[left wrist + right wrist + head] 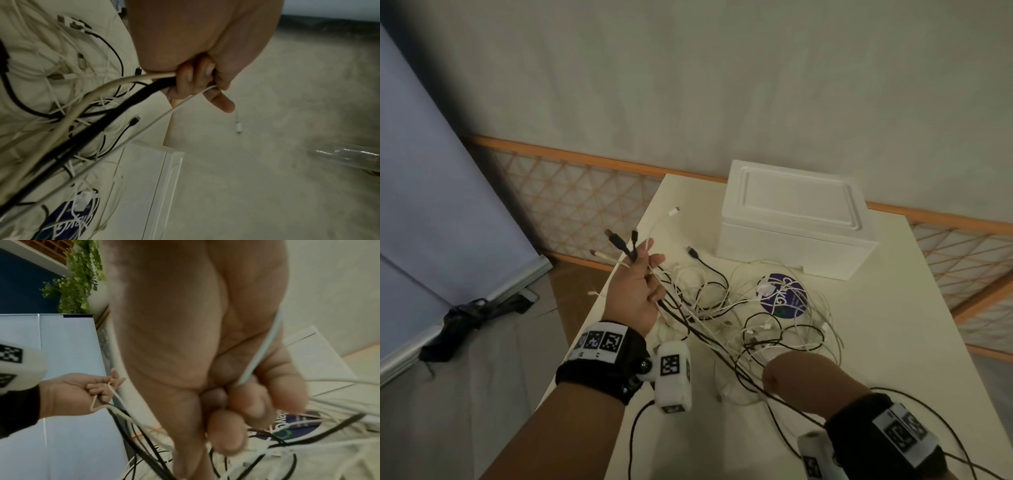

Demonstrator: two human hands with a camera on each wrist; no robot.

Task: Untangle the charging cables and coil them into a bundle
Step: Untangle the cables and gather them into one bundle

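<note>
A tangle of black and white charging cables lies spread over the cream table. My left hand is raised over the table's left edge and grips several cable ends, black and white, whose plugs stick up past its fingers. From that hand the strands run taut down to the pile. My right hand is low at the near side of the tangle, fingers curled around a thin white cable among the strands.
A white lidded box stands at the table's far side. A round purple sticker lies under the cables. Beyond the left edge is grey floor with a dark bundle and a leaning blue panel.
</note>
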